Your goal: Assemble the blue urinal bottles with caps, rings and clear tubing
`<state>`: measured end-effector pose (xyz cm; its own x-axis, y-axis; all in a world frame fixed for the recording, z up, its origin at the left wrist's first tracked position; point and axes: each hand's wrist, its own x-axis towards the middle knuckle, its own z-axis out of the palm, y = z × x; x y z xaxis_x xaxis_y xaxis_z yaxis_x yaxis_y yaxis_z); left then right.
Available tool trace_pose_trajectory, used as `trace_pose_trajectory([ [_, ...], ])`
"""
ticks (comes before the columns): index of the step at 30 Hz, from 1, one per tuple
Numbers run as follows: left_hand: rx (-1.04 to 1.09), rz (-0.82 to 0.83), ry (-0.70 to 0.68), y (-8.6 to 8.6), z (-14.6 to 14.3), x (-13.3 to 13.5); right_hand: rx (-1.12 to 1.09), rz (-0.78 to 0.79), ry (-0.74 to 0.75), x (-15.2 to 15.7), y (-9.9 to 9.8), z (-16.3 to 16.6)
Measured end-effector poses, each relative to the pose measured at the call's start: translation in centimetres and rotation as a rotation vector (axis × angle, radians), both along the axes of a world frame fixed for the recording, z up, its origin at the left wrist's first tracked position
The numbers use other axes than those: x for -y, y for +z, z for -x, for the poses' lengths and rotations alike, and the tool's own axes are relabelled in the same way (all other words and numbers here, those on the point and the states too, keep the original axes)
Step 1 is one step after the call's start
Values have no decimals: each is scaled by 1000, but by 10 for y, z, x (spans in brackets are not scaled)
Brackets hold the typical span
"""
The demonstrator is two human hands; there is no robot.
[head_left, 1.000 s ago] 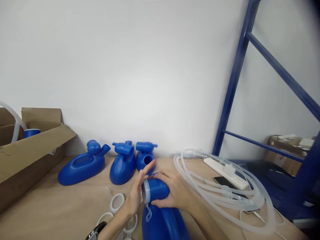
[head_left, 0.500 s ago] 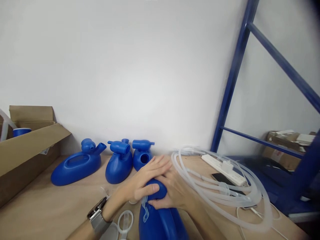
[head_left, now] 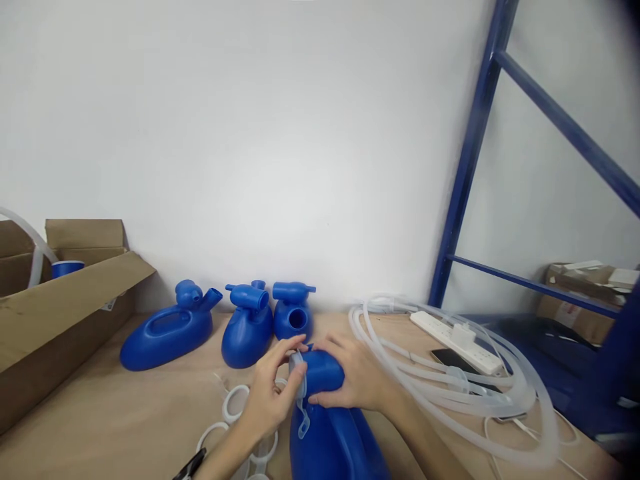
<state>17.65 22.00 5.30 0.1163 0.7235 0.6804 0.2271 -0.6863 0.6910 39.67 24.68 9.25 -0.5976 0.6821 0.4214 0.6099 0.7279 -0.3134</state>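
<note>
A blue plastic vessel (head_left: 333,433) lies on the wooden table in front of me, its neck pointing left. My right hand (head_left: 357,380) is wrapped round the neck from the right. My left hand (head_left: 270,393) pinches the clear plastic cap (head_left: 298,373) on the neck's mouth; the cap's strap hangs down below it. Three more blue vessels stand by the wall: a flat one (head_left: 167,327), a middle one (head_left: 247,323) and one with a round hole (head_left: 293,313).
Clear plastic ring caps (head_left: 235,403) lie on the table near my left wrist. A coil of clear tubing (head_left: 450,380) lies at the right over a white power strip (head_left: 455,340) and a phone (head_left: 450,360). A cardboard box (head_left: 60,300) stands left; a blue metal frame (head_left: 470,160) rises right.
My left hand lay flat over the neck half a second ago; it has drawn back to the mouth and now pinches the clear cap. The right hand keeps its grip.
</note>
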Motion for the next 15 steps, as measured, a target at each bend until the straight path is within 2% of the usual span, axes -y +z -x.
trace_pose_trajectory([
  [3, -135, 29, -79, 12, 15, -4, -11, 6, -9, 1, 0, 0],
  [6, -222, 176, -169, 27, 24, -5, -9, -10, -20, 2, -1, 2],
  [9, -220, 288, -196, 37, 27, -3, -3, -49, -22, 2, -3, 3],
  [13, -223, 328, -201, 39, 26, -2, -11, -96, -14, 1, -7, 3],
  [15, -152, 357, -178, 37, 22, -6, -17, -119, 16, 1, -8, 2],
])
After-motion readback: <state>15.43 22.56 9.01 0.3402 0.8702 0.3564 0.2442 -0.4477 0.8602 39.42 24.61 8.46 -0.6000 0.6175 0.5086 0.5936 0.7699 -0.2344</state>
